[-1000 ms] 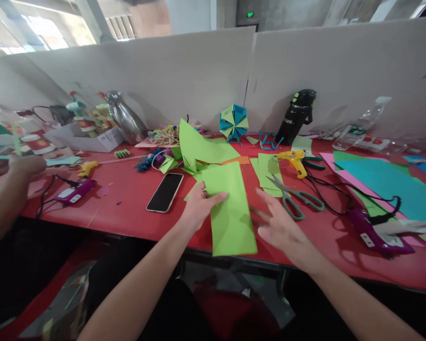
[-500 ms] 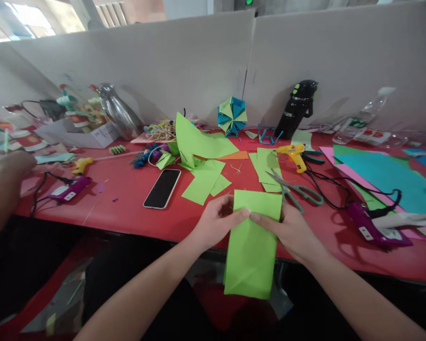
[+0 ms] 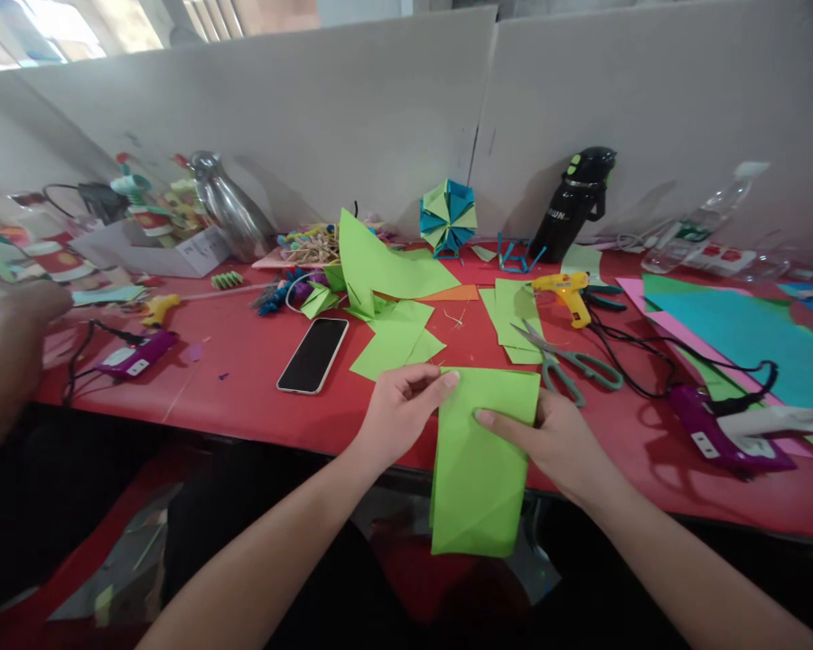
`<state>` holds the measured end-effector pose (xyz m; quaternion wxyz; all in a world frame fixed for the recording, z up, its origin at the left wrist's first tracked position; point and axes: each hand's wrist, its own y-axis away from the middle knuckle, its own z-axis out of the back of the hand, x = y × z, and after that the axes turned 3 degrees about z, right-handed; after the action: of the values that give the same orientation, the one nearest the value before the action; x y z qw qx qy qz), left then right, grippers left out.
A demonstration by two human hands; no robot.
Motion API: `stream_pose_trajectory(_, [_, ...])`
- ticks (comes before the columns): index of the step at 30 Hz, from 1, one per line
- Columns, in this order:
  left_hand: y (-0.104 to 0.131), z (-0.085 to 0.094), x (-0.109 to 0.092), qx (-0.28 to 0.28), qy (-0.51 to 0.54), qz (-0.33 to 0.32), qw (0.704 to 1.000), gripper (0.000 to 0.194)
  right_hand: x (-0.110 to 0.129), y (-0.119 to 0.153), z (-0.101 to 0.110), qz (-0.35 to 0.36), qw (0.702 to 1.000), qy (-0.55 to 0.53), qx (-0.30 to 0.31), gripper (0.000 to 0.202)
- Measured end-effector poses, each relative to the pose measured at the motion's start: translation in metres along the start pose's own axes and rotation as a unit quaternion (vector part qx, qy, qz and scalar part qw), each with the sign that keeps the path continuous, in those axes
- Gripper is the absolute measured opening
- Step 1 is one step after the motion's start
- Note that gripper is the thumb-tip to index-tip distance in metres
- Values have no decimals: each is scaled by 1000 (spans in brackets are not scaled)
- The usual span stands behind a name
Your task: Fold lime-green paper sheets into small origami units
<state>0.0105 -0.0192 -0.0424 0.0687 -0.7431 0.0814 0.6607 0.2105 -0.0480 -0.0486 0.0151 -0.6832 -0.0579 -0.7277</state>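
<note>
A folded sheet of green paper point(image 3: 484, 478) hangs upright between my hands, at the front edge of the red table. My left hand point(image 3: 403, 406) pinches its upper left corner between thumb and fingers. Around its right side my right hand point(image 3: 548, 433) is closed, thumb flat on the front and fingers hidden behind. Just beyond my right hand lie grey-handled scissors point(image 3: 573, 361), blades apart. Cut green paper pieces point(image 3: 393, 338) lie past my left hand, and a phone point(image 3: 313, 356) rests to their left.
A yellow glue gun point(image 3: 565, 293) sits at right, its cord near a purple power strip point(image 3: 724, 433). Behind stand a paper ball point(image 3: 448, 218), a black bottle point(image 3: 574, 208) and a steel jug point(image 3: 230, 208). Coloured sheets point(image 3: 752, 334) lie far right. Another person's hand point(image 3: 27, 302) works at left.
My left thumb has slid from the middle of the paper to its upper left corner. My right hand keeps its hold. The view has shifted slightly.
</note>
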Motion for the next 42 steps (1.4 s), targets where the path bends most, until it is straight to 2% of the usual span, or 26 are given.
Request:
stream_pose_trajectory(3, [-1,-1,0,-18,15,-1,1000,23,2,2,-1,-1,1000,1,2,38])
stream_pose_trajectory(9, [1,-2,-3,-14,28,2,1000,22,7,5,-1,-4,1000,9,-1,36])
stream_pose_trajectory(22, [4,-3,-6,-38,-52,-23,998,25,11,7,-4,-25,999,12,-21,37])
stream_pose_trajectory(32, [5,-2,-1,-48,-75,-36,995,27,11,9,-4,-16,1000,15,-22,37])
stream_pose_trajectory(42, [6,-3,-5,-39,-73,-40,996,25,9,8,-5,-38,999,-6,-28,38])
